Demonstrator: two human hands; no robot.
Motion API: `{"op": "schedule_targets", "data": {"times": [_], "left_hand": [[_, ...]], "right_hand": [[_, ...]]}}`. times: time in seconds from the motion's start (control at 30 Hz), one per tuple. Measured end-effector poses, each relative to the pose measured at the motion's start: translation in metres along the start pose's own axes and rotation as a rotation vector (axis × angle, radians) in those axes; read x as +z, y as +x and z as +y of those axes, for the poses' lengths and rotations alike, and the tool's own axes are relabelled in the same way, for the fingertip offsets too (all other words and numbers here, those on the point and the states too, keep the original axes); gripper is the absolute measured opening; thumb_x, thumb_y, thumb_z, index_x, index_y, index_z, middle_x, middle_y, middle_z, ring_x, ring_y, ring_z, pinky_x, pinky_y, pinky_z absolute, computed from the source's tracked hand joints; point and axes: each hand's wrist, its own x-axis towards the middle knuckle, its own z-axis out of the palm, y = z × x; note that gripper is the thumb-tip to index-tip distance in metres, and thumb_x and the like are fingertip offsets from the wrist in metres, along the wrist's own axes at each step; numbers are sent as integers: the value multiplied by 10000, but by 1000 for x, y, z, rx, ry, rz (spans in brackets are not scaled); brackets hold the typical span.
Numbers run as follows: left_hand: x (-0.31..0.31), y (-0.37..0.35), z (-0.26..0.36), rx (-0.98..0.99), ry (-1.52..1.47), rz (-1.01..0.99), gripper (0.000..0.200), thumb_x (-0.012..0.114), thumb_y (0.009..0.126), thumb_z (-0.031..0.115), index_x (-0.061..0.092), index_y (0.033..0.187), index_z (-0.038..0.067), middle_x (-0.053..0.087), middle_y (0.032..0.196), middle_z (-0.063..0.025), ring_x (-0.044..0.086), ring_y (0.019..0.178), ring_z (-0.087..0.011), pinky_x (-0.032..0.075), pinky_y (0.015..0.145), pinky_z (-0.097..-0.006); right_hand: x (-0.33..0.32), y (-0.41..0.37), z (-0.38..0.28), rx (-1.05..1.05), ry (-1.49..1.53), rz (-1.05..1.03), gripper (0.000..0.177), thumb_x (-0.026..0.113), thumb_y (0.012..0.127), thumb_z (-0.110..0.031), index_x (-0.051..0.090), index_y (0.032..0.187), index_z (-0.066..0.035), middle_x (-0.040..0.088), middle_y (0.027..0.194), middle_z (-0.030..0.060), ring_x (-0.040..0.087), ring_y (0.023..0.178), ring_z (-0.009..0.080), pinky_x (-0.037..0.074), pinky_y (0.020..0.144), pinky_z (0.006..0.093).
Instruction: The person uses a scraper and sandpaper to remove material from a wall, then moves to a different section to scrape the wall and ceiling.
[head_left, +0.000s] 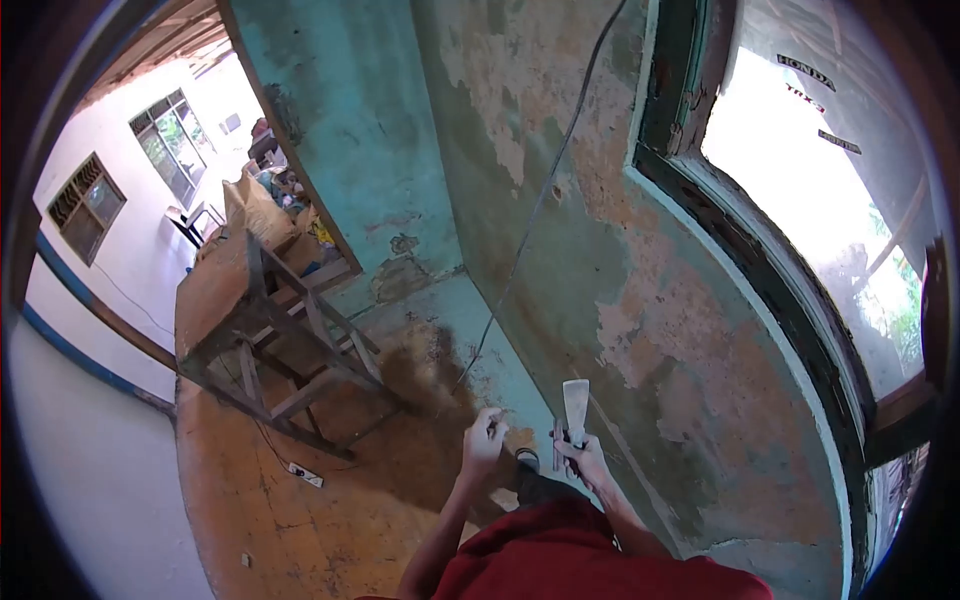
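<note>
Red shirt (585, 560) lies nearest. Right hand (584, 458) grips a scraper (576, 402) beside the peeling wall (660, 320); left hand (483, 440) is half-curled, contents unclear.

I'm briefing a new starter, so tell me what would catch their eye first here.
The patchy, peeling wall beside the glaring window at right stands out first. Low in the middle, the right hand grips a flat-bladed scraper. A wooden table stands on the left.

Open air between left hand (482, 442) and right hand (589, 462), peeling wall (690, 320) close right, wooden table (213, 303) blocking left, cable (584, 88) ahead.
</note>
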Motion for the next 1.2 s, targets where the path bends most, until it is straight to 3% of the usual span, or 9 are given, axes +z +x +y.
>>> {"op": "schedule_targets", "data": {"times": [0.23, 0.37, 0.67, 0.73, 0.77, 0.83, 1.0, 1.07, 1.2], "left_hand": [[1, 79, 35, 31, -30, -38, 176, 573, 924, 105, 622, 1049, -8, 692, 836, -105, 675, 773, -144, 514, 690, -284], [16, 98, 36, -132, -42, -84, 196, 576, 922, 119, 635, 1064, -2, 709, 880, -126, 689, 777, -157, 533, 691, -294], [40, 139, 36, -261, -145, -256, 265, 591, 926, 184, 630, 1115, 3, 703, 922, -99, 665, 801, -142, 531, 679, -292], [46, 156, 22, -158, 60, -346, 306, 600, 894, 221, 622, 1107, 2, 704, 889, -180, 698, 769, -263, 552, 694, -353], [50, 161, 16, -156, 64, -372, 306, 600, 894, 221, 622, 1107, 2, 704, 889, -180, 698, 769, -263, 552, 694, -353], [59, 178, -2, 76, 478, -515, 304, 587, 872, 210, 611, 1097, 7, 686, 921, -207, 673, 851, -360, 538, 742, -423], [96, 210, -52, 174, 628, -709, 278, 567, 855, 210, 611, 1052, 18, 651, 998, -241, 625, 938, -415, 503, 789, -495], [104, 233, -52, 190, 773, -810, 277, 563, 854, 217, 614, 1041, 19, 641, 1021, -253, 620, 949, -417, 495, 799, -506], [62, 265, -104, 242, 876, -1058, 275, 532, 875, 231, 627, 1033, 27, 613, 1080, -279, 576, 1054, -447, 474, 863, -516]], "right_hand": [[1, 97, -65, -141, 99, -20, 144, 630, 918, -189, 625, 976, -58, 519, 602, -20, 402, 411, 43, 261, 371, 224], [-1, 129, -110, -138, 65, -58, 103, 622, 927, -178, 570, 914, -89, 540, 604, -11, 407, 421, 38, 250, 379, 218], [1, 181, -122, -94, 91, -28, 119, 581, 944, -175, 570, 916, -59, 615, 632, 46, 389, 420, 45, 247, 373, 220], [1, 185, -119, -26, 60, 6, 75, 641, 893, -111, 623, 948, -64, 572, 688, -8, 483, 542, 56, 346, 453, 232], [0, 184, -113, -24, 72, 29, 75, 641, 893, -111, 623, 948, -64, 572, 688, -8, 483, 542, 56, 346, 453, 232], [-1, 188, -97, -174, 3, 107, 116, 612, 901, -158, 589, 862, -51, 587, 608, 28, 398, 424, 56, 264, 379, 241], [-16, 171, -72, -106, -188, 292, 154, 645, 841, -173, 614, 785, -33, 572, 614, 14, 468, 476, 91, 354, 455, 289], [-22, 162, -69, -110, -383, 227, 178, 655, 809, -195, 631, 837, -21, 591, 624, 35, 535, 551, 127, 418, 528, 326], [-13, 142, -50, -34, -549, 420, 231, 658, 779, -216, 639, 876, -8, 605, 633, 71, 583, 607, 160, 464, 603, 361]]}}
